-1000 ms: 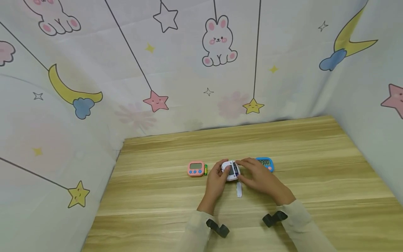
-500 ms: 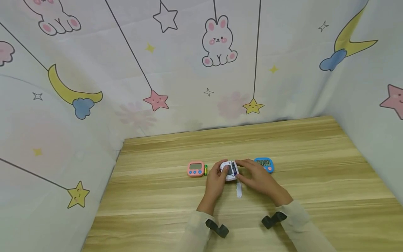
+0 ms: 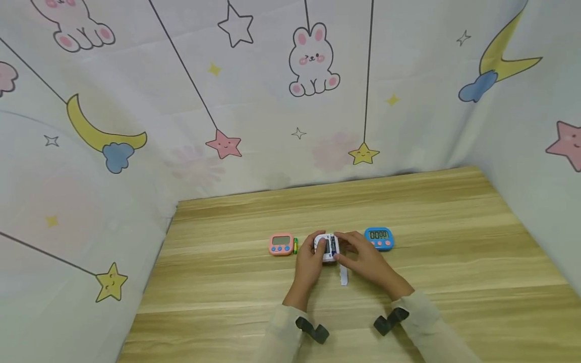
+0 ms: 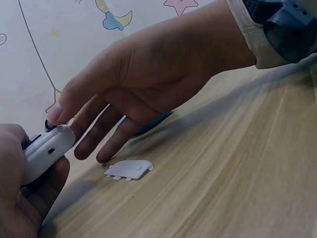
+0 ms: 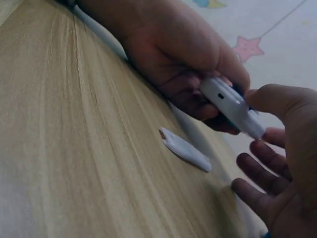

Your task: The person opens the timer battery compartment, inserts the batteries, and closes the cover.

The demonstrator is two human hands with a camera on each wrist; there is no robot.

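My left hand grips a white digital timer, its back turned up and its battery slot uncovered. A dark battery lies in that slot. The right hand has its thumb at the slot's near end and its index finger at the far end, pinching the timer's edge. In the left wrist view its other fingers stretch loosely past the timer. A white battery cover lies apart on the table, below the timer.
Left of the hands sits a pink timer with a green battery beside it. A blue timer showing zeros lies just beyond the right hand. Printed white cloth borders the wooden table at the back and sides.
Both hands and the white timer have shifted slightly left. More of the blue timer shows past the right hand. The cover still lies on the table.
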